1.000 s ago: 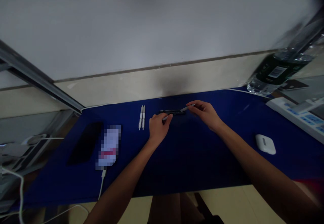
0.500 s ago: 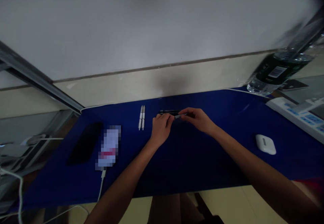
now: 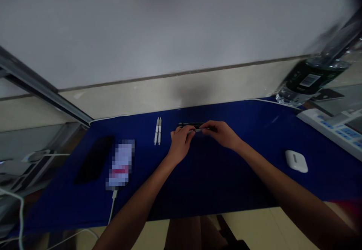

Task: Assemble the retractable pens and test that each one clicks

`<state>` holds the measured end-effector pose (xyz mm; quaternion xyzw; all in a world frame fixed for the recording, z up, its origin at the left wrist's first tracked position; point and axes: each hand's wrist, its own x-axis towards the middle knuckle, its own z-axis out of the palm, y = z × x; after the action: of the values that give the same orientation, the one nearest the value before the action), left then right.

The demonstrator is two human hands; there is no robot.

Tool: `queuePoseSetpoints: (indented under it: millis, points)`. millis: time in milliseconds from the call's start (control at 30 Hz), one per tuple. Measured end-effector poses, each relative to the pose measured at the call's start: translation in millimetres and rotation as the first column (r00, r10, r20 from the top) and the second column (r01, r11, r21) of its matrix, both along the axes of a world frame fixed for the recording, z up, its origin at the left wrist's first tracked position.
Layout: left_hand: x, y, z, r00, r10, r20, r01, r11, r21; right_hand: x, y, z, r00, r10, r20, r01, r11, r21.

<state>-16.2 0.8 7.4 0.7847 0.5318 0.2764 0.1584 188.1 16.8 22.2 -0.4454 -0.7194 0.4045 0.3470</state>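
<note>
My left hand (image 3: 180, 142) and my right hand (image 3: 222, 133) meet near the middle of the blue-covered table. Both are closed on a slim grey pen (image 3: 199, 130), one at each end; its ends are hidden by the fingers. Just behind the fingers lie dark pens (image 3: 189, 124), set crosswise and partly covered by my hands, so their number is hard to make out. To the left of my left hand, two white pens (image 3: 158, 131) rest side by side, pointing toward the wall.
On the left lie a dark phone (image 3: 94, 159) and a lit phone (image 3: 121, 163) with a white charging cable (image 3: 112, 208). A white earbud case (image 3: 296, 161), a power strip (image 3: 333, 131) and a large green-labelled bottle (image 3: 305, 78) are at the right. The wall (image 3: 135, 97) bounds the back.
The pen between my hands was slanted, right end higher, and now lies more level. My left fingers have shifted slightly along it; both hands stay in nearly the same place.
</note>
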Motion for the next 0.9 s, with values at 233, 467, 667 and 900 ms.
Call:
queuePoseSetpoints:
  millis: [233, 467, 667, 900]
  points:
    - [2, -3, 4.5, 0.998, -0.031, -0.058, 0.033, 0.999, 0.033, -2, -3, 5.2, 0.991, -0.045, 0.123, 0.036, 0.996, 0.079]
    - [3, -7, 9.5, 0.994, -0.043, -0.101, 0.047, 0.998, 0.041, -6, -5, 1.8, 0.974, -0.093, 0.206, 0.085, 0.995, 0.048]
    - [1, -3, 5.2, 0.995, 0.019, -0.094, -0.012, 0.997, 0.072, -8, -8, 5.0, 0.99, -0.06, 0.127, 0.039, 0.987, 0.157]
    - [4, -6, 8.1, 0.996, -0.001, -0.084, 0.007, 0.997, 0.075, -11, -9, 0.4, 0.98, -0.083, 0.181, 0.054, 0.986, 0.158]
